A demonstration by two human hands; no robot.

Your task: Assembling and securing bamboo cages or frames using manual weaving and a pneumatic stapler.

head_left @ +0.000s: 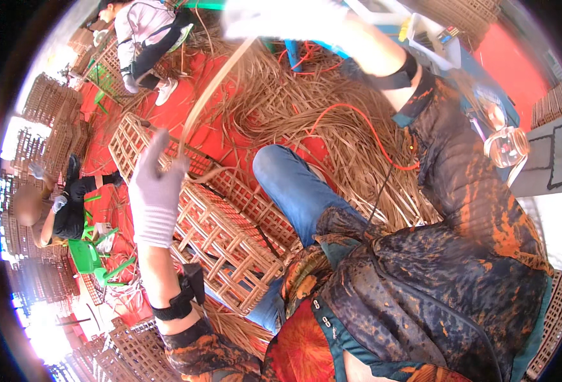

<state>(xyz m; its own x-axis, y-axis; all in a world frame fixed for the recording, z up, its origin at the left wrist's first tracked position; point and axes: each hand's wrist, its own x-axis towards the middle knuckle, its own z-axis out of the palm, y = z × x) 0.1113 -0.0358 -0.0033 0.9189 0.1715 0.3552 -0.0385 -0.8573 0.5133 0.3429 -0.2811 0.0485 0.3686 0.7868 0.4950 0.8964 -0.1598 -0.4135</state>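
Note:
Across my lap rests a woven brown basket [227,245] with an open lattice side, tilted toward me. My left hand [157,200], in a pale knit glove, is at the basket's left edge. Its thumb and forefinger are apart, and a long, flat tan weaving strip [214,89] runs past the thumb tip. The strip rises to my right hand [284,19], raised far out at the top edge in a white glove. That hand is blurred and overexposed, but the strip's upper end meets it. A second bit of strip loops over the basket's rim.
Loose brown strips [306,95] lie heaped on the red floor, crossed by an orange cord [364,114]. Two people sit working at the left, near a green stool [85,256] and stacked baskets [49,121]. A glass jar [507,146] stands on the right.

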